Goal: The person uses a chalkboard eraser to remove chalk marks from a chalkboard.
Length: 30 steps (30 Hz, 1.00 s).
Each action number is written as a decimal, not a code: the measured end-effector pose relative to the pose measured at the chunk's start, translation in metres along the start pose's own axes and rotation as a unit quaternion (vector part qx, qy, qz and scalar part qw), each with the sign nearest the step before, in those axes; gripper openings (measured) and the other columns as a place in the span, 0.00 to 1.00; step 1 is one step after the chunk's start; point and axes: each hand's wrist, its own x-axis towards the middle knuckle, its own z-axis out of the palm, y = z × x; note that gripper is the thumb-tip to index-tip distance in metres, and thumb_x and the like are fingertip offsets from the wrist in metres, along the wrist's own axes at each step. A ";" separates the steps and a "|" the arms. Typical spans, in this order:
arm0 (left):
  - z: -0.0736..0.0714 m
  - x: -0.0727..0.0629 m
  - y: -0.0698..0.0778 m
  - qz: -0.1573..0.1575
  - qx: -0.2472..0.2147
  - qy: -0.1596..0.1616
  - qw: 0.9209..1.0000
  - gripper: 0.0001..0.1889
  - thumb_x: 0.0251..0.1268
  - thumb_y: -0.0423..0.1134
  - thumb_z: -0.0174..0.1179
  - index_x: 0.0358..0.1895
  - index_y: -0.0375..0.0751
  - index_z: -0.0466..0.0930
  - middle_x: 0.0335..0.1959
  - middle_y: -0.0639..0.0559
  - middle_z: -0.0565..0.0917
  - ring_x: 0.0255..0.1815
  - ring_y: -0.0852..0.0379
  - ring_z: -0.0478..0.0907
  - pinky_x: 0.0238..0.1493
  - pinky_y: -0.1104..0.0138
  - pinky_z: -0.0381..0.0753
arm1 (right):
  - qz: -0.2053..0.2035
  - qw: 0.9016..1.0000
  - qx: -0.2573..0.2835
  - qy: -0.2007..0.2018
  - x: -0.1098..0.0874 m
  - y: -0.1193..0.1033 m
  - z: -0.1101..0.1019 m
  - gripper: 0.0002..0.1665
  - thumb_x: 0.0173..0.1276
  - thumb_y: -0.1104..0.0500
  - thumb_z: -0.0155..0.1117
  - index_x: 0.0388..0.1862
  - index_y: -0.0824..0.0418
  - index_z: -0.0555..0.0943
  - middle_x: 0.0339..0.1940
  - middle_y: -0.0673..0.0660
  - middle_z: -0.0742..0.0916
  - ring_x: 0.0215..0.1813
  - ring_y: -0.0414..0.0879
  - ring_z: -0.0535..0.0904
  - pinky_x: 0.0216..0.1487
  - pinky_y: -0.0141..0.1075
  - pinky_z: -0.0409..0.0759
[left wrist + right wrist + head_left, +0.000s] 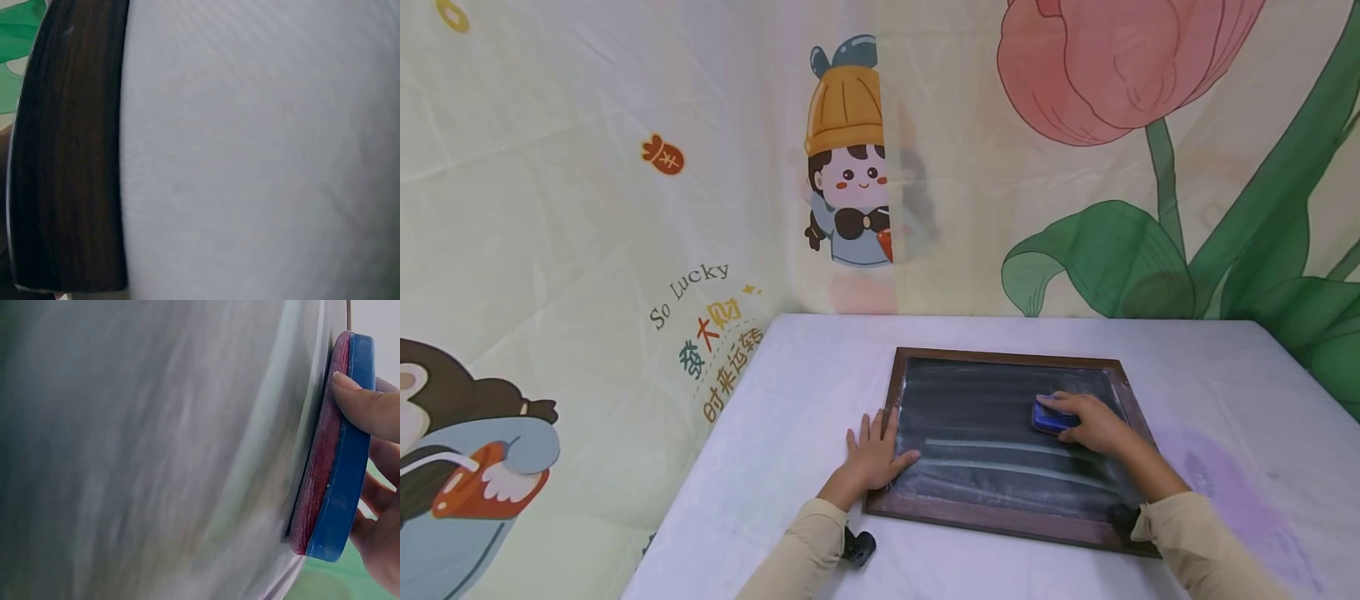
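Grasped in the right grip [1096, 423], between thumb and fingers: a blue eraser [1048, 418], over the right half of the chalkboard [973, 396], with reddish pad [317, 481] turned to the writing surface. Released, with fingers spread at the left edge of the chalkboard and nothing grasped: the left grip [874, 461]. To wipe well, probably best to lay the pad flat rather than on one edge, press evenly, and sweep sideways along the two pale chalk streaks [992, 446], overlapping passes to lift the faint haze too. Perhaps shift the thumb tip off the pad and onto the blue back, for fuller contact. Brace the brown frame [1000, 519] with the left grip against sliding on the white counter [805, 400]. Raise the right sleeve [1191, 537], beside the near right corner, to avoid smudging.
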 end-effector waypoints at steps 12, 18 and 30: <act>0.000 0.002 0.002 -0.004 0.004 0.001 1.000 0.44 0.62 0.65 0.43 0.73 0.43 0.40 0.72 0.38 0.47 0.72 0.35 0.41 0.64 0.38 0.42 | -0.010 1.000 -0.003 0.013 -0.015 0.020 -0.010 0.37 0.47 0.66 0.70 0.60 0.65 0.72 0.57 0.76 0.73 0.56 0.74 0.68 0.47 0.59 0.71; 0.001 0.002 0.002 -0.005 0.004 -0.002 1.000 0.44 0.62 0.66 0.42 0.73 0.44 0.40 0.73 0.38 0.47 0.73 0.36 0.40 0.65 0.39 0.42 | -0.005 1.000 -0.014 0.013 -0.019 0.023 -0.011 0.37 0.47 0.66 0.70 0.60 0.65 0.72 0.57 0.76 0.73 0.55 0.74 0.68 0.46 0.59 0.71; 0.003 0.002 0.001 -0.001 0.005 0.003 1.000 0.44 0.62 0.65 0.43 0.73 0.42 0.40 0.72 0.37 0.47 0.72 0.35 0.40 0.65 0.39 0.42 | -0.028 0.999 -0.045 -0.005 -0.029 0.022 -0.011 0.37 0.47 0.65 0.71 0.60 0.61 0.73 0.56 0.74 0.75 0.53 0.73 0.70 0.47 0.60 0.70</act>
